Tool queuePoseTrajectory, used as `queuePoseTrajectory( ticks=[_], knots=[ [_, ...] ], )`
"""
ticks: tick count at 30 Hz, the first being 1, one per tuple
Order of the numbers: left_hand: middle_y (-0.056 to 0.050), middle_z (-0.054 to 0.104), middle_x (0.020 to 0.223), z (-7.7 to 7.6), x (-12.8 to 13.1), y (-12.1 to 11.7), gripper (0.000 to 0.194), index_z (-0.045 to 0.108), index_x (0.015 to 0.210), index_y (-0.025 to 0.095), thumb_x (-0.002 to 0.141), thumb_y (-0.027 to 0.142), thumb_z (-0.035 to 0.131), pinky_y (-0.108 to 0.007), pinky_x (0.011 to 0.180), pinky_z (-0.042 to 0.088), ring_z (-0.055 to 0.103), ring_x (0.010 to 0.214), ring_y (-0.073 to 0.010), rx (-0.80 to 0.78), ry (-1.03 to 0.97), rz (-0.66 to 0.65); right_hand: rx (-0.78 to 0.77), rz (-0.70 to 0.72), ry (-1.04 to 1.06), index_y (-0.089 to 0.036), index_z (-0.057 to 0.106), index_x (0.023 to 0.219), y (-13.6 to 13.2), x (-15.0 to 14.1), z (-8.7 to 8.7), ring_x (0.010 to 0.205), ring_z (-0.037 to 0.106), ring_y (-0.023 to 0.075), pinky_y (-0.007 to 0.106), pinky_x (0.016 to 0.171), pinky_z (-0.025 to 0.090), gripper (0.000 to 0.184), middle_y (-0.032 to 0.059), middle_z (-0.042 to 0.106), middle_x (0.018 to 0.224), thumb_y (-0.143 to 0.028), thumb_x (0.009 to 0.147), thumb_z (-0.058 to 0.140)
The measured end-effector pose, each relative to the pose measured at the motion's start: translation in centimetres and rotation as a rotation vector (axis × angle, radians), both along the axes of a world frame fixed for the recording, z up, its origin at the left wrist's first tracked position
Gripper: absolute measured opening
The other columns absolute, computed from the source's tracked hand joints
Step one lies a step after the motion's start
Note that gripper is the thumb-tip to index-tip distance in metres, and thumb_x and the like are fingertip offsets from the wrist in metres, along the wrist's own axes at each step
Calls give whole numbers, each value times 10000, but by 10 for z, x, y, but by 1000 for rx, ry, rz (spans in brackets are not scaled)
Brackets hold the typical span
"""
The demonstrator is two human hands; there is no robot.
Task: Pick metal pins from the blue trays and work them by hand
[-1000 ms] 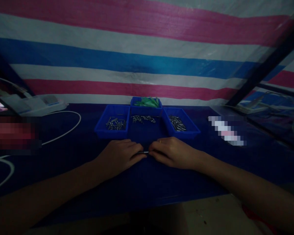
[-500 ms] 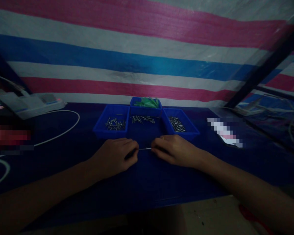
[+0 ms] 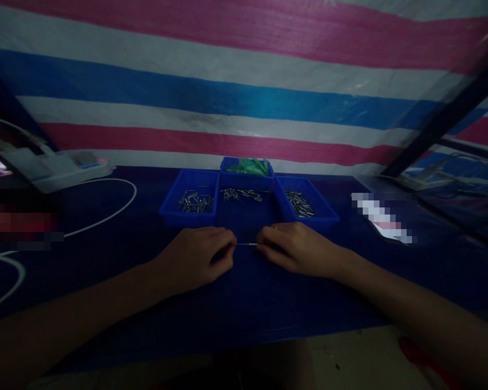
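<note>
My left hand (image 3: 203,254) and my right hand (image 3: 299,249) face each other low over the blue table. Between their pinched fingertips runs a thin metal rod (image 3: 248,244), held level, one end in each hand. Its right part looks thicker and brighter than its left. Beyond my left hand, a blue tray (image 3: 183,219) contains small metal pins (image 3: 195,203). The blue tray (image 3: 323,211) past my right hand holds similar silver pieces (image 3: 299,204). Loose metal pins (image 3: 241,194) lie in a row between the two trays. Fingers cover both ends of the rod.
A third blue tray (image 3: 248,181) with green pieces (image 3: 252,167) stands at the back. To the right lies a phone-like object (image 3: 384,222), partly pixelated. A white cable (image 3: 117,208) curves across the left side near a power strip (image 3: 73,168). Striped sheeting (image 3: 244,103) hangs behind.
The view has shifted slightly, so everything sits a little farther right. Both hands keep their pinch on the rod, with almost no change in their pose.
</note>
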State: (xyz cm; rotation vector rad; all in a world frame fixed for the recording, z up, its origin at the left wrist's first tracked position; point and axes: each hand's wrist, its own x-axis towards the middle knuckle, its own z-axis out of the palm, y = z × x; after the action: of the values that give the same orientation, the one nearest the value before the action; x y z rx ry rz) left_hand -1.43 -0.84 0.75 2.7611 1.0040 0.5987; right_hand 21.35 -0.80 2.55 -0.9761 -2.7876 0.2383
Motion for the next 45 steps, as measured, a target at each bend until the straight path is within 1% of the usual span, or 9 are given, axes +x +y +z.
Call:
queuePoseTrajectory(
  ticks=[7,11,14,20,23,26,36,41,45],
  knots=[
    [8,599,743,3,-1,2,143,555,857,165,844,224,425,-206,589,393,546,626,-95,40,-17,23,10,3,33,-139,502,900,-1,0,5,638,520,113,232,618,387,189,36,555,730,-246,905,346],
    [18,585,722,6,-1,2,149,550,846,167,854,238,420,-210,573,378,524,591,-89,-5,-50,53,28,-20,42,-148,498,923,-1,1,7,621,521,114,236,607,386,215,24,550,712,-273,919,322],
    [36,561,673,10,-1,2,176,538,843,173,876,266,392,-210,560,370,513,565,-83,-138,-89,64,38,-42,56,-154,485,940,-2,3,8,617,523,112,237,603,384,210,19,552,714,-282,923,319],
    [33,558,681,15,-2,0,218,520,874,171,894,306,350,-203,562,405,530,593,-87,-478,-220,-1,41,-43,88,-153,480,923,-3,2,10,598,518,108,231,584,379,205,14,546,696,-276,923,316],
    [34,560,677,12,-2,-1,212,523,884,170,893,303,358,-194,559,421,533,589,-81,-577,-307,-31,44,-35,89,-151,480,928,-3,2,10,602,518,108,229,589,379,197,10,539,691,-269,920,322],
    [34,562,674,10,-3,-1,206,525,900,168,895,288,357,-188,559,432,536,582,-75,-632,-345,-64,47,-35,92,-148,483,924,-3,2,10,598,514,106,227,587,376,200,10,533,682,-271,918,325],
    [27,560,695,14,-2,-1,214,521,917,168,897,279,340,-191,574,431,538,607,-77,-647,-273,-84,58,-22,61,-141,493,890,-3,1,7,595,494,107,235,585,364,233,21,528,684,-275,917,304],
    [34,553,678,13,-2,-1,213,527,915,169,894,275,344,-187,569,421,535,603,-75,-613,-286,-86,64,-29,67,-140,491,867,-3,1,7,585,484,103,232,579,357,224,17,517,669,-272,910,315],
    [33,555,676,14,-1,-1,221,529,900,167,888,281,340,-195,558,410,524,586,-79,-585,-236,-89,60,-22,61,-143,492,845,-3,1,7,587,479,101,230,578,361,206,20,519,675,-254,902,329]
  ],
)
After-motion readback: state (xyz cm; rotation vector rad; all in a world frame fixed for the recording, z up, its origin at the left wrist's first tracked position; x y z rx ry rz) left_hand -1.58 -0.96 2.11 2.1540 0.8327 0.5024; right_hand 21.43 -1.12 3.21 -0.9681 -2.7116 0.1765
